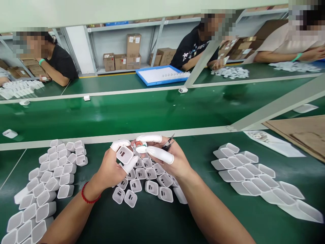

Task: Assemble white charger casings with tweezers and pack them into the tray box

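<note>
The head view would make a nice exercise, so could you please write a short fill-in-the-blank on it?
1. The left hand holds a plastic casing coloured ____.
2. The red bracelet circles the person's ____ wrist.
3. The near bench is coloured ____.
4. The tray on the far bench has a ____ rim.

Missing words: white; left; green; blue.

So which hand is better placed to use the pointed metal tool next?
Probably your right hand: the pointed metal tool sits in it, while your left hand grips a white slotted plastic housing.
</note>
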`<state>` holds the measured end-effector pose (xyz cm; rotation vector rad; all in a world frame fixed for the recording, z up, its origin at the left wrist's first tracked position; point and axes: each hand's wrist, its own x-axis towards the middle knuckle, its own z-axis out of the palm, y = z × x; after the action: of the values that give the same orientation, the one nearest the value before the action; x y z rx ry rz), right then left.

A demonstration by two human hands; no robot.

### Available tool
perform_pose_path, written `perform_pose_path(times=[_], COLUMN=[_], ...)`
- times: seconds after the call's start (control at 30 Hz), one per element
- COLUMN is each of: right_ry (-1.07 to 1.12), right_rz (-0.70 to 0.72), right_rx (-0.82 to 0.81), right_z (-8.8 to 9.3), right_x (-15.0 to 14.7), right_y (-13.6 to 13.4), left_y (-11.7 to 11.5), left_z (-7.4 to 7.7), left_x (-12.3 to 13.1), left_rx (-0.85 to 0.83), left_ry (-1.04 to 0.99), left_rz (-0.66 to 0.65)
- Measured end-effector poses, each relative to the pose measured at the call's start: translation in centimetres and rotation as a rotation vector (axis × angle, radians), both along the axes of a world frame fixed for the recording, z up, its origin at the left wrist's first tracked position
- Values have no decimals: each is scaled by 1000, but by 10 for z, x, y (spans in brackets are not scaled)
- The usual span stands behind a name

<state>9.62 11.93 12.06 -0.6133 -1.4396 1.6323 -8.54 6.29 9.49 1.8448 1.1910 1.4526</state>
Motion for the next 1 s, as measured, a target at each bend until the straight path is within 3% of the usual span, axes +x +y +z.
perform_pose_path(times=[0.2, 0.3, 0.47, 0.63, 0.83, 0.93, 1.0], right_ry=[-98, -76, -7, -43, -134, -214, -254], right_rz=[-164, -197, -130, -241, -120, -61, -98], right_rx=[121, 144, 77, 124, 83, 134, 211], right_z=[1, 4, 8, 8, 10, 10, 10], right_x=[-2, -2, -1, -7, -1, 5, 8], right_y=[-2, -3, -4, -9, -7, -7, -9], left_y=[0, 2, 4, 6, 6, 5, 4], left_z=[5, 5, -2, -8, -11, -8, -5], left_x=[-4, -4, -2, 0, 0, 1, 2], left_rx=[31, 13, -29, -84, -120, -119, -106], left_ry=[76, 99, 55, 61, -41, -116, -138], left_rz=[-135, -113, -37, -9, -55, -120, -180])
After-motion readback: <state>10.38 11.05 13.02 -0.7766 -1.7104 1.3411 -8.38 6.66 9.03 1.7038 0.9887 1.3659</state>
